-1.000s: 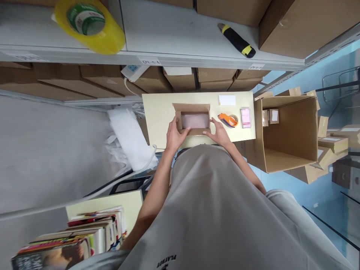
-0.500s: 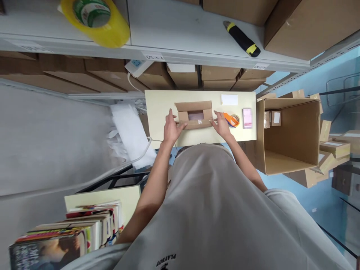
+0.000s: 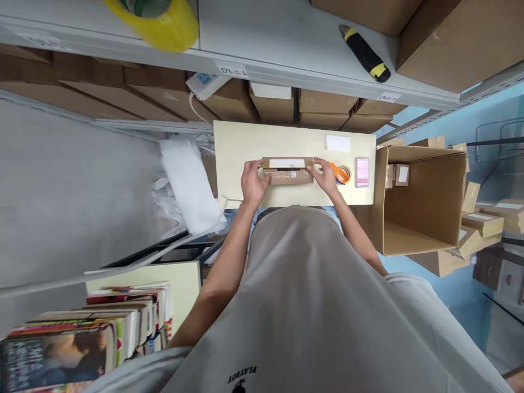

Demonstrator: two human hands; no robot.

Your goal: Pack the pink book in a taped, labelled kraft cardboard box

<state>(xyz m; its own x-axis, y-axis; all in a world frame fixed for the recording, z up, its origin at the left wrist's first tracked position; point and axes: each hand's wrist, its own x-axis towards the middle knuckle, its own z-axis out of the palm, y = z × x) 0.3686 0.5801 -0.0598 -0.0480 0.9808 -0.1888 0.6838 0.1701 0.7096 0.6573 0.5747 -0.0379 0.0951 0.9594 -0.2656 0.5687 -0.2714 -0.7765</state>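
Observation:
A small cardboard box (image 3: 282, 177) lies on the cream table (image 3: 239, 139), its long flaps folded inward with a dark gap between them. A white label shows on the far flap. My left hand (image 3: 252, 182) grips the box's left end, thumb on the near flap and fingers at the far corner. At the right end, my right hand (image 3: 325, 177) holds the box with its fingers on the top edge. Just right of that hand lies an orange tape dispenser (image 3: 340, 172) with a roll of tape.
A white slip of paper (image 3: 338, 143) and a pink pad (image 3: 362, 172) lie on the table's right. A large open carton (image 3: 421, 202) stands beside it. Above runs a grey shelf (image 3: 262, 41) bearing yellow tape (image 3: 174, 27) and a utility knife (image 3: 365, 54). Books (image 3: 61, 349) stand lower left.
The box's long flaps, raised and apart before, are now folded down over the opening, and the white label has come into sight. Both hands stay at the box's ends.

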